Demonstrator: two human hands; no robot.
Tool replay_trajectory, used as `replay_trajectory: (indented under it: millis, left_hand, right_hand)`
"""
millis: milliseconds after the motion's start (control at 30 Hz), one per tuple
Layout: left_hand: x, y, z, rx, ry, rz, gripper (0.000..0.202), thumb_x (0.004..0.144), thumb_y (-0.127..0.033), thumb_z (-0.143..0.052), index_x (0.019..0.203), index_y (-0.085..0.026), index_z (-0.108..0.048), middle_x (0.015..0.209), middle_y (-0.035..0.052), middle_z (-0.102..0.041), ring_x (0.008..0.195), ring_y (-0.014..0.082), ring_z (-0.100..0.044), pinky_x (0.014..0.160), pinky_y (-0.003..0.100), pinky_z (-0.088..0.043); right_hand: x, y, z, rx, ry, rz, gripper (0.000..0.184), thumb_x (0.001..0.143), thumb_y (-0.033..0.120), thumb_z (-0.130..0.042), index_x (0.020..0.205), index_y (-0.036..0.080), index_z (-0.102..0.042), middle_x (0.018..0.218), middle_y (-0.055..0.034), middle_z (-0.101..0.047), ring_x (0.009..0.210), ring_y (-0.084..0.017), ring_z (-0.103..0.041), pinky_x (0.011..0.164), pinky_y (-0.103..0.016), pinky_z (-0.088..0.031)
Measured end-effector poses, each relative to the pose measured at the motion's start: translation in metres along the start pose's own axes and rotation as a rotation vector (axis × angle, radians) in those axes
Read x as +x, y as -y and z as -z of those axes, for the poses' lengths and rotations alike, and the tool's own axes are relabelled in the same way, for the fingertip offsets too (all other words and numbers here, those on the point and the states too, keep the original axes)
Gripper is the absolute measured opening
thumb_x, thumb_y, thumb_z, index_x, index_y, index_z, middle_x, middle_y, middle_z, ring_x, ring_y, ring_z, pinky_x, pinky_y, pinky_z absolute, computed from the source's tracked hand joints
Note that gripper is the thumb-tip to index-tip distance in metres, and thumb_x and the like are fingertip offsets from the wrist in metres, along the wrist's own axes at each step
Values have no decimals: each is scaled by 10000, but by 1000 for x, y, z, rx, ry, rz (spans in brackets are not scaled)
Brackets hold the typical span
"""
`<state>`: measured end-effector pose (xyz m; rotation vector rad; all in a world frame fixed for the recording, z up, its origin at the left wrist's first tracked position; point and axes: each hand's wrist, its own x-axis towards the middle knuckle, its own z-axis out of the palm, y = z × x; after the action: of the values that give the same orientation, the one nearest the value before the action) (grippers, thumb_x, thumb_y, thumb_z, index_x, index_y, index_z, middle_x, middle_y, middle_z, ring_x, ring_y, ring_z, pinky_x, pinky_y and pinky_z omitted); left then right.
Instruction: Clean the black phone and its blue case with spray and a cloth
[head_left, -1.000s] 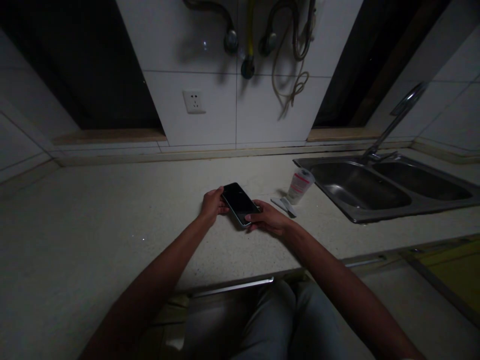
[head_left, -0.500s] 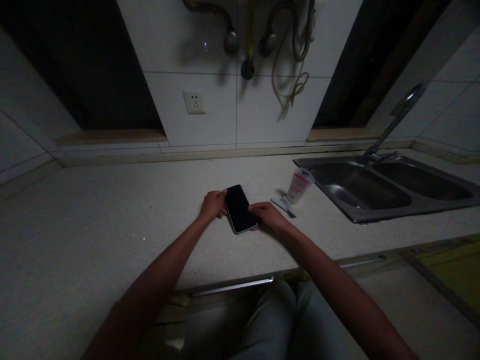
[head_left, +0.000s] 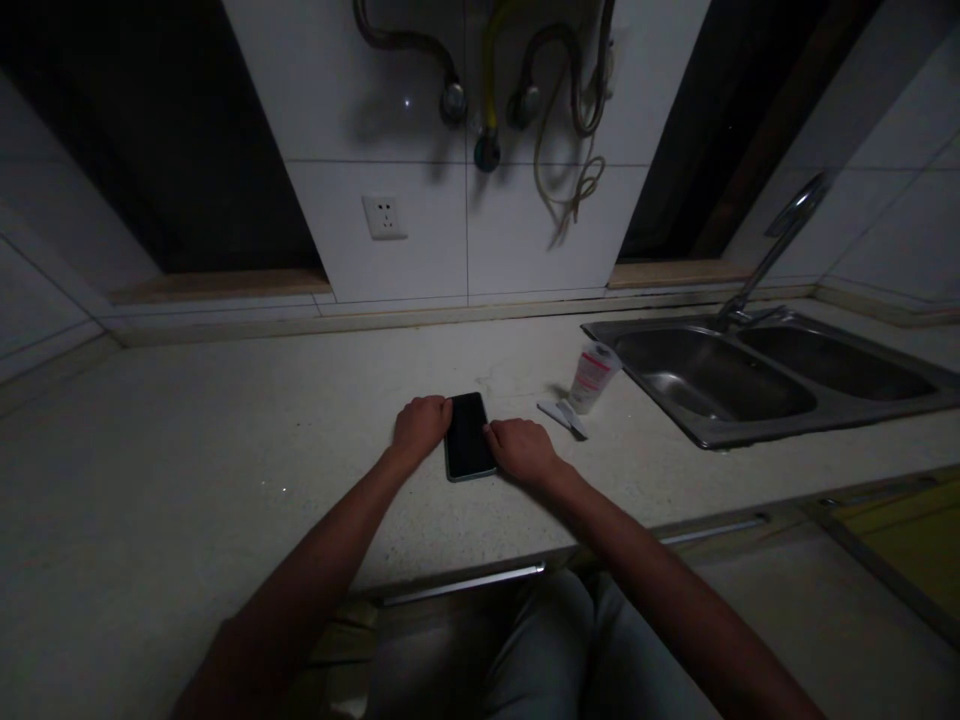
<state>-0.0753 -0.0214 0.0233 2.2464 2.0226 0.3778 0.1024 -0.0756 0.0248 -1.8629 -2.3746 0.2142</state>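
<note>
A dark-screened smartphone [head_left: 469,440] is held between my two hands at the middle of the pale countertop [head_left: 195,420], screen up. My left hand [head_left: 421,428] is closed on its upper left edge, thumb along the side. Gripping the right edge, lower down, is my right hand [head_left: 523,450], its fingers curled under and mostly hidden. I cannot tell whether the phone touches the counter. To the right of my right hand lies a folded white piece [head_left: 562,417], beside a clear plastic cup [head_left: 593,378] with pink print.
A double-bowl steel sink [head_left: 709,432] with a tall faucet [head_left: 776,250] is set into the counter at the right. On the tiled wall are a socket [head_left: 385,218], hanging pipes [head_left: 409,42] and a looped cord [head_left: 583,185]. A metal handle [head_left: 461,585] runs below the front edge.
The phone has turned to lie straighter, less slanted. My hands have closed more tightly along its sides. The whole view has shifted slightly.
</note>
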Motion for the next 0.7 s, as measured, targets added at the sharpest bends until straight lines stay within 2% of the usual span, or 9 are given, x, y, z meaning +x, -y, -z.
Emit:
replay_trajectory:
  millis: [100,233,400,533,700]
  left_hand:
    - [0,0,-1,-25,-5,-16,442,990,-381,-372,1059,-191,-765,1046,156,-751,968,284,-694,829,348,-482]
    - [6,8,-1,-84,-30,-21,429,981,-398,-387,1068,-197,-755,1071,135,-752,988,256,-688,842,315,-477]
    - [13,27,3,1,-68,70,444,964,-407,-381,951,-175,-760,1013,172,-748,944,297,-693,796,362,-488]
    - [14,32,4,41,-38,109,396,933,-366,-401,940,-175,-748,1006,180,-742,940,311,-693,771,374,-494]
    - [12,27,2,37,2,99,348,902,-342,-422,957,-190,-730,1020,164,-741,934,303,-693,754,369,-497]
  right_hand:
    - [0,3,-3,-10,-7,-4,496,1037,404,-286,1071,151,-711,1031,-217,-741,927,-313,-711,780,-393,-469]
    - [2,-1,-3,42,-25,-60,458,1027,409,-335,1026,177,-730,1028,-182,-752,922,-266,-704,777,-343,-450]
    - [7,-31,6,205,-144,-180,461,1017,374,-353,924,156,-748,947,-142,-763,848,-223,-682,675,-291,-380]
    - [10,-57,11,233,-178,-244,440,996,354,-397,843,129,-742,856,-121,-753,756,-192,-652,634,-285,-338]
    - [8,-58,9,167,-140,-218,384,979,380,-445,905,155,-747,919,-122,-760,798,-210,-665,640,-283,-346]
